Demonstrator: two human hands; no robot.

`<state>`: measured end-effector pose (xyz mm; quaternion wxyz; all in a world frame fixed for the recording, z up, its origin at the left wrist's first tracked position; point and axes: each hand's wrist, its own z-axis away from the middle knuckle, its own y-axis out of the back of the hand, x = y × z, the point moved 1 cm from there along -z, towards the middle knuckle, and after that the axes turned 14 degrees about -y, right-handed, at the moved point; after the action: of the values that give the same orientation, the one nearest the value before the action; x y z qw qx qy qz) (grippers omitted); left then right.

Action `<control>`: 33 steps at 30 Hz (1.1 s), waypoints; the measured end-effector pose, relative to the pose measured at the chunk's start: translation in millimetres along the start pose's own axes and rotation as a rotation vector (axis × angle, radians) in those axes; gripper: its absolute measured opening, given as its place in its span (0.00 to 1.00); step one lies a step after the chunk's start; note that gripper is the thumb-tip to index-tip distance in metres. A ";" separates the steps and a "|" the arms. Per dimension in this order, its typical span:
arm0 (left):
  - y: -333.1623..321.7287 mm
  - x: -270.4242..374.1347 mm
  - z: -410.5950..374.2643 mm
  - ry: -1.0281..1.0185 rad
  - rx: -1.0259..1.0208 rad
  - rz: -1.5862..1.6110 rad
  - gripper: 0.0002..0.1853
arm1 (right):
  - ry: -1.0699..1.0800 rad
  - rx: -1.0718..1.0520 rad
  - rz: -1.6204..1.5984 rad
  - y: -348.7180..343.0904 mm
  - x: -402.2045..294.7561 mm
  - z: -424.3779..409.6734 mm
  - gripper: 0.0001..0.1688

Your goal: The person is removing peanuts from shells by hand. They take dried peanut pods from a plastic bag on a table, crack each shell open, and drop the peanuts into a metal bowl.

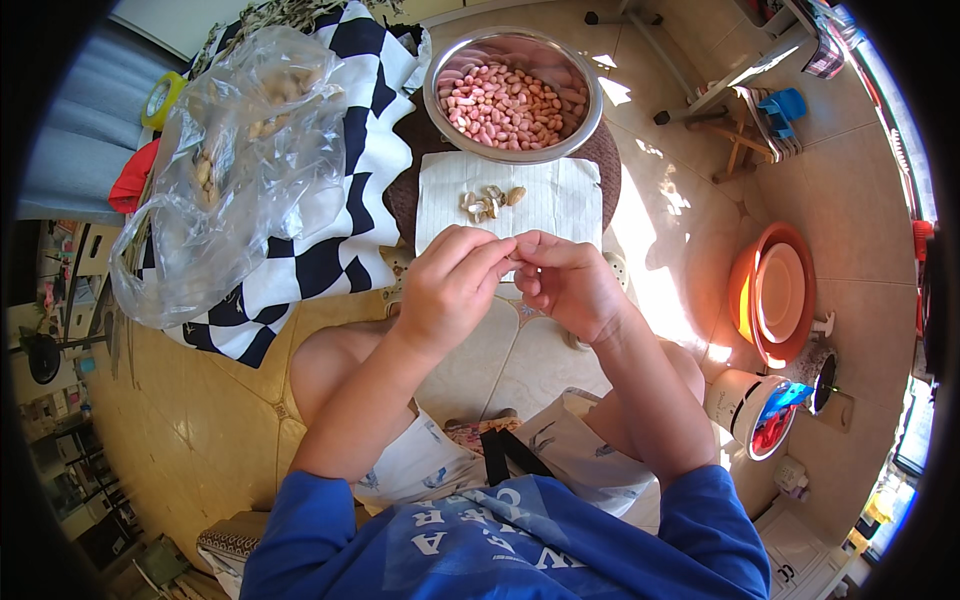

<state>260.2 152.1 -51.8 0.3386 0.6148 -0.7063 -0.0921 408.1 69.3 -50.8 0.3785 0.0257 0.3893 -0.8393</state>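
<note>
My left hand [459, 281] and my right hand [564, 277] meet fingertip to fingertip above the near edge of a lined paper sheet [574, 196]. Pinched between them is a small peanut [514, 256], mostly hidden by the fingers; whether it is still in its shell I cannot tell. On the paper lies a little heap of cracked peanut shells [484, 206], with one rounder peanut pod [516, 196] at its right side. Behind the sheet stands a stainless steel bowl [517, 155] holding many pink shelled peanuts [506, 105].
Paper and bowl rest on a round stool with a brown cover [611, 161]. At left, a clear plastic bag [300, 172] with unshelled peanuts lies on a black-and-white checkered cloth [322, 270]. Orange basins [806, 292] and a white bucket [731, 401] stand on the right.
</note>
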 end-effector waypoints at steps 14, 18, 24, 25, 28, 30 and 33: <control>13.5 -0.1 -9.7 0.437 0.003 0.589 0.10 | 0.823 0.208 0.882 -3.6 -17.0 24.0 0.09; 14.1 1.2 -10.2 0.389 -0.040 0.549 0.10 | 0.714 0.259 0.871 -0.4 -19.5 25.4 0.06; 12.6 1.4 -8.3 0.375 -0.051 0.635 0.10 | 0.636 0.261 0.933 1.5 -24.8 32.2 0.06; 11.7 0.7 -6.7 0.385 -0.040 0.667 0.10 | 0.642 0.256 0.934 1.8 -24.6 32.5 0.06; 9.6 0.5 -4.9 0.458 -0.008 0.767 0.09 | 0.660 0.260 0.914 3.5 -22.0 31.0 0.06; 10.4 3.0 -7.3 0.568 0.009 0.832 0.08 | 0.647 0.270 0.878 2.4 -20.3 30.7 0.06; 9.6 2.3 -5.8 0.591 0.033 0.884 0.09 | 0.611 0.281 0.826 -0.9 -19.1 31.5 0.07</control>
<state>255.9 153.8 -41.3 0.5201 0.2635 -0.7737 0.2477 429.0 60.3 -21.9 0.5400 0.4706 0.3231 -0.6186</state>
